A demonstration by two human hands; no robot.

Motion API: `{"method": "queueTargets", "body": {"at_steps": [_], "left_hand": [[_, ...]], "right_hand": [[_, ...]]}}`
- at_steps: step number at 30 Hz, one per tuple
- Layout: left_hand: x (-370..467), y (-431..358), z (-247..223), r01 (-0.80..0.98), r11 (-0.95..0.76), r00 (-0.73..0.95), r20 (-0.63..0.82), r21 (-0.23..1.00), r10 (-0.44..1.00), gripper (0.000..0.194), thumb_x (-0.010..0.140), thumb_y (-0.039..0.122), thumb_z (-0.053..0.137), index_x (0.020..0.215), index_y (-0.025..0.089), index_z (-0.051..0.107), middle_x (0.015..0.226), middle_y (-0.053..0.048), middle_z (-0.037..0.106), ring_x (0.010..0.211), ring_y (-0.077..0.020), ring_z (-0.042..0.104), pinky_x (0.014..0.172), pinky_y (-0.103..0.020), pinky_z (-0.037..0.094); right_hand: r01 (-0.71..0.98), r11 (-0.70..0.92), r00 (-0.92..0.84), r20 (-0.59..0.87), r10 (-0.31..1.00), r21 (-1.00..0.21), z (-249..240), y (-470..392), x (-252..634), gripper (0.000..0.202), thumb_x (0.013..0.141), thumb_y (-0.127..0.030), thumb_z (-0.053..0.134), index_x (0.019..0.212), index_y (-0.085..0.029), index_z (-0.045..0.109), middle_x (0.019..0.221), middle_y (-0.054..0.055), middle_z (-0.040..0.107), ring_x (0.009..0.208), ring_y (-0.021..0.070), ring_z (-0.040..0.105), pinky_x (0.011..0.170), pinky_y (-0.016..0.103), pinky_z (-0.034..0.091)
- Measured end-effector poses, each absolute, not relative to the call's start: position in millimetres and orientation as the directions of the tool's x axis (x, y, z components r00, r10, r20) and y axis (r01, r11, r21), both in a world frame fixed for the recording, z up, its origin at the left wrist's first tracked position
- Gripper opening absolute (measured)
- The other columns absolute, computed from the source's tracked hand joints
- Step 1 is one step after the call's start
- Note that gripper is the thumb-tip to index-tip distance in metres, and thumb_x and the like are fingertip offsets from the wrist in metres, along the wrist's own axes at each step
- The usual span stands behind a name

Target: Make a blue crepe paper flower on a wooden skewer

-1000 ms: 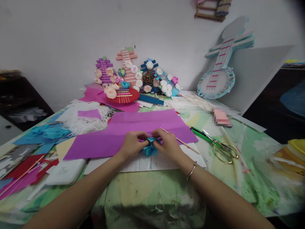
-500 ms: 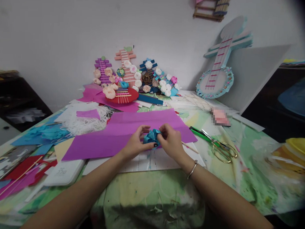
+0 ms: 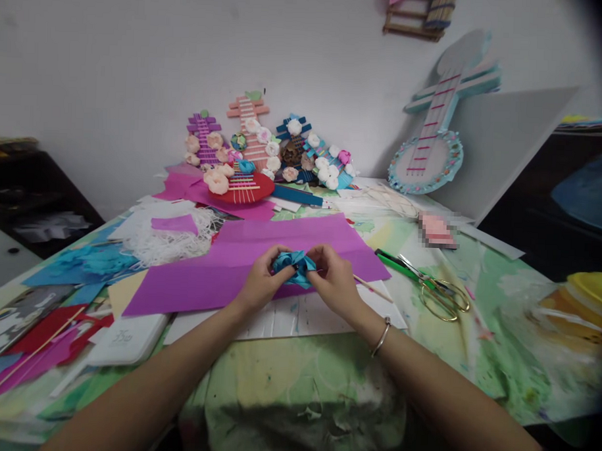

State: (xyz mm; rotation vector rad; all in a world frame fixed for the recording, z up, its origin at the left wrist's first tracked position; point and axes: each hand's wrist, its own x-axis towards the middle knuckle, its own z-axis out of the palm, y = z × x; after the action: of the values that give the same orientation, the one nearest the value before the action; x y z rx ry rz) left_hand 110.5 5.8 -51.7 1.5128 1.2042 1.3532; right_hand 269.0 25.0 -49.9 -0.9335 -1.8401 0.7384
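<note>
A blue crumpled paper flower (image 3: 296, 266) is held between both hands, over a large purple sheet (image 3: 195, 284). My left hand (image 3: 263, 280) pinches its left side, thumb in front. On the other side, my right hand (image 3: 334, 279) grips the flower between thumb and fingers. The purple sheet lies partly over a white board (image 3: 278, 320). A thin stick (image 3: 375, 290) rests beside my right hand. Some fingertips are hidden behind the flower.
Scissors (image 3: 444, 297) and a green cutter (image 3: 393, 263) lie to the right, near a yellow-lidded container (image 3: 585, 301). White shredded paper (image 3: 167, 244), a white device (image 3: 126, 341) and blue paper (image 3: 82, 267) are left. Flower-decorated instrument models (image 3: 248, 184) stand behind.
My left hand has shifted slightly, its thumb now nearer the flower's middle. The blue flower is turned and looks wider between the hands. My right fingers have moved to its right edge.
</note>
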Motion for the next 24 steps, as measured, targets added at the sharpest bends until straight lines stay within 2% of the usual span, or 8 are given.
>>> {"method": "queueTargets", "body": {"at_steps": [6, 11, 16, 21, 24], "left_hand": [[110.7, 7.3, -52.3, 0.096, -0.227, 0.043, 0.223, 0.969, 0.974, 0.021, 0.069, 0.026, 0.063, 0.087, 0.016, 0.057, 0.074, 0.002, 0.055, 0.068, -0.0112, 0.053, 0.065, -0.022, 0.044], [108.6, 9.4, -55.5, 0.040, -0.175, 0.079, 0.171, 0.984, 0.982, 0.027, 0.062, 0.021, 0.068, 0.086, 0.015, 0.057, 0.074, 0.002, 0.057, 0.069, -0.0118, 0.055, 0.064, -0.022, 0.044], [106.5, 9.4, -57.0, 0.019, -0.092, 0.100, 0.090, 0.996, 0.991, 0.028, 0.056, 0.017, 0.070, 0.083, 0.014, 0.059, 0.068, 0.003, 0.057, 0.063, -0.0113, 0.054, 0.060, -0.022, 0.045], [108.9, 9.4, -56.5, 0.103, -0.118, 0.052, 0.113, 0.988, 0.992, 0.022, 0.057, 0.020, 0.070, 0.075, 0.015, 0.057, 0.064, 0.004, 0.054, 0.060, -0.0102, 0.052, 0.058, -0.022, 0.043], [111.9, 8.1, -56.2, 0.190, -0.173, -0.007, 0.178, 0.966, 0.984, 0.019, 0.059, 0.020, 0.068, 0.072, 0.015, 0.056, 0.063, 0.004, 0.052, 0.059, -0.0092, 0.049, 0.056, -0.020, 0.040]], "right_hand": [[0.250, 0.516, -0.310, 0.438, 0.844, -0.819, -48.3, 26.2, 269.3, 0.032, 0.073, -0.013, 0.051, 0.104, -0.019, 0.054, 0.090, 0.005, 0.062, 0.078, 0.0138, 0.059, 0.061, 0.023, 0.048], [0.270, 0.606, -0.371, 0.500, 0.783, -0.748, -46.4, 30.8, 272.3, 0.018, 0.072, -0.011, 0.054, 0.087, -0.017, 0.061, 0.085, 0.004, 0.064, 0.078, 0.0141, 0.059, 0.069, 0.026, 0.048], [0.294, 0.644, -0.409, 0.516, 0.753, -0.706, -45.3, 33.5, 275.7, 0.014, 0.073, -0.013, 0.055, 0.084, -0.017, 0.063, 0.080, 0.002, 0.065, 0.074, 0.0137, 0.059, 0.068, 0.025, 0.047], [0.359, 0.679, -0.411, 0.545, 0.731, -0.640, -45.0, 32.9, 276.7, 0.008, 0.074, -0.011, 0.053, 0.076, -0.016, 0.059, 0.071, 0.000, 0.061, 0.067, 0.0120, 0.056, 0.063, 0.023, 0.043], [0.435, 0.695, -0.386, 0.578, 0.719, -0.573, -45.3, 32.0, 276.8, 0.007, 0.072, -0.010, 0.053, 0.072, -0.016, 0.056, 0.069, 0.000, 0.058, 0.067, 0.0127, 0.053, 0.062, 0.024, 0.040]]}}
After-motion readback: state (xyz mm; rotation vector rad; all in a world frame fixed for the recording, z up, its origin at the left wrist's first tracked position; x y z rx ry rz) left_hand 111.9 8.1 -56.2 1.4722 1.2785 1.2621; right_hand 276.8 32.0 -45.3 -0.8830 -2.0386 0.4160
